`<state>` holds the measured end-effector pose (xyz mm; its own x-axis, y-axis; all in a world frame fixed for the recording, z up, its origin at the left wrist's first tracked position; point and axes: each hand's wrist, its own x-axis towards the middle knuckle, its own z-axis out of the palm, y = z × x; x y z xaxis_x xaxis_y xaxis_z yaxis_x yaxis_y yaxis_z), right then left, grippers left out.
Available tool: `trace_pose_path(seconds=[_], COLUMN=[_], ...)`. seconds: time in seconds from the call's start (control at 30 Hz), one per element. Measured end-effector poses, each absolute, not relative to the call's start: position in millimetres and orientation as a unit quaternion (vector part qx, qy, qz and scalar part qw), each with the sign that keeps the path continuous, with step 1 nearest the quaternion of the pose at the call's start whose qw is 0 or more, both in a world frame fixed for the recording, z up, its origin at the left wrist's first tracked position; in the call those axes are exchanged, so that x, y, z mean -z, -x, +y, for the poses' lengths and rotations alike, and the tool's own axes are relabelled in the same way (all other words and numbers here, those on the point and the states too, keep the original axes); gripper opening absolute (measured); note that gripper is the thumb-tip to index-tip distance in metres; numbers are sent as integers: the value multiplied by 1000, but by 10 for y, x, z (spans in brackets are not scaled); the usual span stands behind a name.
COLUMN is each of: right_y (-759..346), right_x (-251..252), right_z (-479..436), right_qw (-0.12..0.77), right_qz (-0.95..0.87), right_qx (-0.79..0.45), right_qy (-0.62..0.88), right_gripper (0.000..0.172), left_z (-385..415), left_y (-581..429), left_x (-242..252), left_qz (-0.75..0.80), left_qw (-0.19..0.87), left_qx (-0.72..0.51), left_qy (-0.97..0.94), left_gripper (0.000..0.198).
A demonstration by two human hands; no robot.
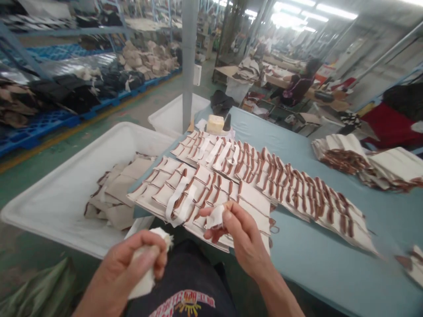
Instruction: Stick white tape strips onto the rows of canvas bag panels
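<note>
Clutching white cloth in left hand, fingers curled, while right hand pinches white piece near beige panels.

Matt cloth in the left hand, rough at its frayed edge; beyond, a smooth plastic tub; right of the right hand, a smooth, matt tabletop.

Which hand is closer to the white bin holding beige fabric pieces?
Left. The left hand is just in front of the white bin; the right hand is farther right, near the blue table.
</note>
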<state>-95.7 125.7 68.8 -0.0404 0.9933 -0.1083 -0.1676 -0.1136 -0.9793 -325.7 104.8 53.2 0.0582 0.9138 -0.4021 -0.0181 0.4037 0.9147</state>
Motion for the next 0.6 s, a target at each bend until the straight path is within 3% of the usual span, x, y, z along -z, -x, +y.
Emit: trace_pose_path(seconds=[0.17, 0.43, 0.6], right_y=[1112, 1179, 1207], right_x=[-808, -720, -686], right_z=[1092, 993, 951], right_qw=[448, 468, 464], right_qz=[-488, -424, -429], right_qx=[-595, -701, -688], right_qy=[454, 332, 356], right_gripper=[36, 33, 30], left_z=[1124, 975, 946], left_y=[2981, 2848, 2752], left_x=[-674, -578, -577], left_qz=[517, 392, 371], left_qw=[603, 734, 723], left_qx=[-353, -356, -375], left_qy=[-494, -425, -446], left_gripper=[44, 63, 69])
